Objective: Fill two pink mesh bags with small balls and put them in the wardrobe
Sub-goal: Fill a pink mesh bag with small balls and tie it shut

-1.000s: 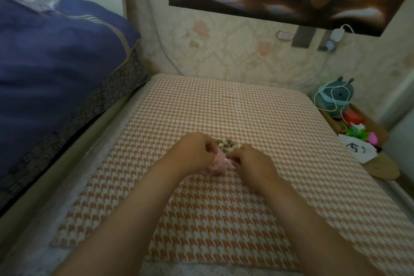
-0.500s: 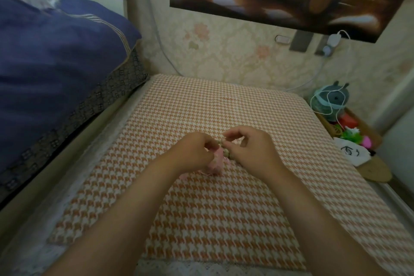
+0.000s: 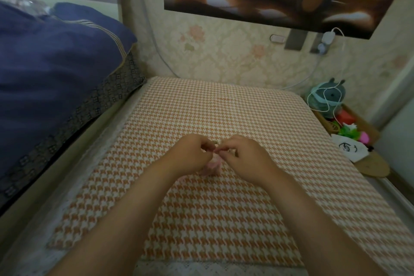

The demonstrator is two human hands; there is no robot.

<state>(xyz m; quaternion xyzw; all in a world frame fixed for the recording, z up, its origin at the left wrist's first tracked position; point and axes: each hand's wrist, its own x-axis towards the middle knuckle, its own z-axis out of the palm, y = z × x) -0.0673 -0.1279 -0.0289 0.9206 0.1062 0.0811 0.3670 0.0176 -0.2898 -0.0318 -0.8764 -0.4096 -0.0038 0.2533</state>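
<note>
**Trainee:** State the layout, left to right.

**Technician:** Far left is a navy quilt (image 3: 56, 74), well apart from the hands. At the centre, a houndstooth cover (image 3: 224, 107) carries the work. The left hand (image 3: 190, 154) has its fingers curled and pinches the left side of the mouth of the pink mesh bag (image 3: 212, 167). The bag sits between the two hands, with its body resting on the cover. The right hand (image 3: 244, 157) also has its fingers curled, and its thumb and forefinger pinch the same mouth from the right. At the far right, a teal plush toy (image 3: 328, 101) stands beside the cover.

**Trainee:** Where are the small balls?

**Technician:** The hands hide them. I cannot tell whether a ball sits between the right fingertips.

**Trainee:** How far along is the task?

**Technician:** In my judgement, it is at an early stage. One bag is in hand, either being loaded or being closed, and its fill level cannot be read. A second bag cannot be identified, and the wardrobe is not in view. What remains is to finish this bag, fill the second, and put both in the wardrobe.
</note>
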